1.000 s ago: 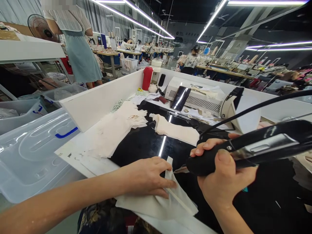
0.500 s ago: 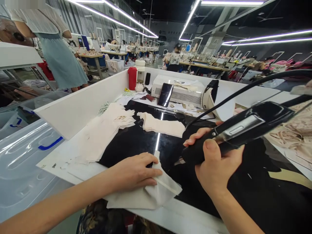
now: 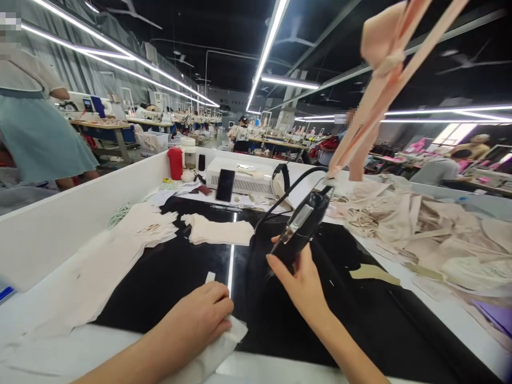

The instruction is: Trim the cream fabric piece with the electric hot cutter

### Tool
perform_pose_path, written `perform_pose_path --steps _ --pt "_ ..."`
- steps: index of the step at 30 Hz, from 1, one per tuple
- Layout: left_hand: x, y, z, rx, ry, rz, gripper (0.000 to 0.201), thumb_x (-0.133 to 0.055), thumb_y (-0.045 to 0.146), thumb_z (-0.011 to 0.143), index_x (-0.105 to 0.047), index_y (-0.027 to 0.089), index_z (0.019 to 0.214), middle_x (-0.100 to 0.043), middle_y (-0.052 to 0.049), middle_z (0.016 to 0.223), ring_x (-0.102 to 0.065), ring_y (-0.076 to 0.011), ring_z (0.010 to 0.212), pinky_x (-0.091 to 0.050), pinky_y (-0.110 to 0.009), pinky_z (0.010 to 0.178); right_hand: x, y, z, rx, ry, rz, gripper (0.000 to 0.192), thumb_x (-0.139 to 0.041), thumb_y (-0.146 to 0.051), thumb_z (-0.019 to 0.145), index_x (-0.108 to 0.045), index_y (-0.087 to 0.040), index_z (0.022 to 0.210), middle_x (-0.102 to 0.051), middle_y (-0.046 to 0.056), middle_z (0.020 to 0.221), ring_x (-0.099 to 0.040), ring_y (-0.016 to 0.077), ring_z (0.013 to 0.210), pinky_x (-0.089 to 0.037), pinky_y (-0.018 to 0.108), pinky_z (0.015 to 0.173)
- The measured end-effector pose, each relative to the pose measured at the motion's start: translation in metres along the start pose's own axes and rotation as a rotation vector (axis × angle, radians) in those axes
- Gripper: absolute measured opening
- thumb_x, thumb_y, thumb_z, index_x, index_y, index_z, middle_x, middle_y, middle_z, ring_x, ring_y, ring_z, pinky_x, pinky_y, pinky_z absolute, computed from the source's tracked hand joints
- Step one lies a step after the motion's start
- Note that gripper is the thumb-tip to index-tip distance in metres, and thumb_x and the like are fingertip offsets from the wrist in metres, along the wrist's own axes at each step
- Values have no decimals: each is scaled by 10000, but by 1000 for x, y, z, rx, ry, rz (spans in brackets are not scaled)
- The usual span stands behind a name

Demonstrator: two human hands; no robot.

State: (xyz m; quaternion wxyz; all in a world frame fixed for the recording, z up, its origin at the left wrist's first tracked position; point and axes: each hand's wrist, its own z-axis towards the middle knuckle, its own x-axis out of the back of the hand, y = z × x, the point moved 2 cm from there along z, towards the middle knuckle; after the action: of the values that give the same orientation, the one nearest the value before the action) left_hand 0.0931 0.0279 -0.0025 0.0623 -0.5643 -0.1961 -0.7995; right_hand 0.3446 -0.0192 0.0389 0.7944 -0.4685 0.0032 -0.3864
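Note:
My right hand [image 3: 298,272] is wrapped around a black corded hand tool [image 3: 302,221] with a silver plate on its side. Its tip points down at the glossy black board [image 3: 280,325] and is blurred. A pale pink fabric strap [image 3: 360,133] comes down to the tool's upper end. With fingers curled, my left hand [image 3: 200,314] grips a white fabric piece [image 3: 236,330] at the board's front edge. A narrow end of fabric sticks out beyond the knuckles. Farther back on the board lies a small stack of pale cut pieces [image 3: 220,230].
Layered pale fabric panels [image 3: 108,250] cover the left side. Behind the board are a white vented box [image 3: 240,178], a phone [image 3: 225,185] and a red cup [image 3: 175,164]. Heaped beige fabric [image 3: 432,218] lies at right. A low white wall [image 3: 80,213] borders the table. People stand beyond.
My view has turned right and up, bringing the pink strap and fabric heap into sight. The tool is held more upright. My left fingers have curled in on the white fabric.

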Motion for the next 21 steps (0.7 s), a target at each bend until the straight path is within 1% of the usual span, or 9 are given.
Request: perform_pose_path --steps 2,4,6,8,9,12,15,17,21 --pt "1 -1 0 29 -28 -37 159 -725 63 1018 -666 208 994 -735 -28 1152 -743 -217 1022 -579 -312 922 5 9 -5 -1 -63 -83 388 -790 -525 967 -671 -268 1232 -794 55 1114 -767 278 972 -663 437 876" --pt "4 -1 1 53 -56 -60 167 -674 41 1023 -662 207 1010 -735 -24 1143 -735 -213 1015 -560 -305 927 11 18 -11 5 -134 -162 305 -813 -472 938 -714 -265 1141 -783 45 1065 -756 297 980 -661 464 896" --pt "6 1 1 77 -99 -46 168 -641 40 1030 -655 205 1003 -731 -22 1087 -720 -219 959 -539 -312 881 16 28 -17 15 -192 -237 269 -814 -391 916 -744 -275 1148 -790 60 1161 -750 328 1101 -649 496 983" --pt "8 3 2 110 -150 -18 175 -618 41 1030 -645 205 975 -714 -16 1008 -696 -223 886 -501 -317 812 20 40 -21 16 -228 -315 371 -803 -326 908 -748 -301 1273 -772 76 1351 -716 359 1266 -624 520 1074" --pt "9 4 2 133 -174 -12 183 -608 35 1025 -643 205 964 -703 -13 976 -685 -223 861 -480 -316 788 23 46 -23 12 -237 -358 417 -799 -310 911 -739 -309 1324 -756 82 1408 -702 368 1305 -619 529 1089" --pt "15 5 2 231 -223 -63 187 -590 30 1009 -662 203 991 -697 -14 974 -681 -223 882 -450 -306 790 26 64 -26 1 -252 -490 386 -804 -324 932 -750 -290 1313 -764 104 1362 -727 377 1227 -641 533 1034" --pt "24 5 1 350 -250 -166 177 -597 72 1011 -696 208 1064 -708 -17 1025 -674 -219 919 -441 -295 811 26 78 -26 25 -261 -607 240 -779 -357 968 -782 -281 1195 -773 104 1268 -747 355 1121 -651 510 980" --pt "28 4 0 409 -258 -227 161 -626 96 988 -709 215 1058 -707 -7 1022 -655 -209 920 -432 -286 815 26 84 -25 54 -246 -677 161 -727 -384 1008 -791 -274 1106 -769 110 1241 -744 351 1093 -644 512 971" --pt "30 2 -3 455 -227 -331 124 -715 107 873 -695 218 924 -673 29 932 -600 -184 886 -422 -264 827 30 92 -24 117 -156 -808 234 -631 -419 1034 -789 -247 1050 -761 162 1196 -721 409 1081 -622 555 925"
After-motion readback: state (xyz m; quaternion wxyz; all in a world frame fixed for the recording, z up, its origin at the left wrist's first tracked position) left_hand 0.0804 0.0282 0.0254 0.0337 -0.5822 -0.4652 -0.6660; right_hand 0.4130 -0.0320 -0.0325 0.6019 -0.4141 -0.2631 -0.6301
